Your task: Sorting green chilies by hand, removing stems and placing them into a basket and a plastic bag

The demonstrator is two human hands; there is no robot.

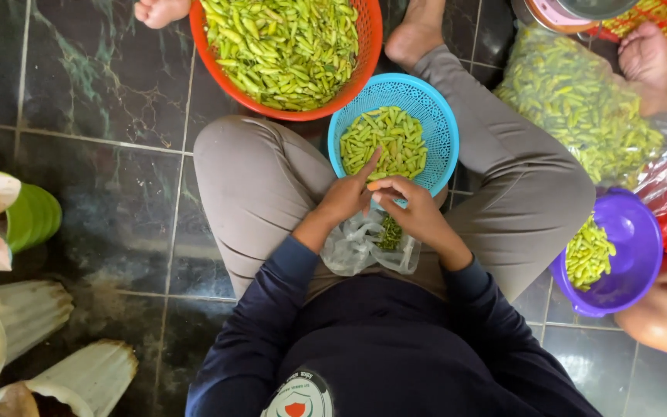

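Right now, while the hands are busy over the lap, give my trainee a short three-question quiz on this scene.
1. True or false: the blue basket sits between the person's knees and holds green chillies.
2. Which container holds the most green chillies? A. purple bowl B. orange basket C. blue basket
3. What lies in the lap under the left hand and right hand?

Key
1. True.
2. B; it is heaped nearly to the rim, the other two only part filled.
3. A clear plastic bag with small green stem bits in it. Both hands meet just above it, fingertips pinched together; what they pinch is too small to tell.
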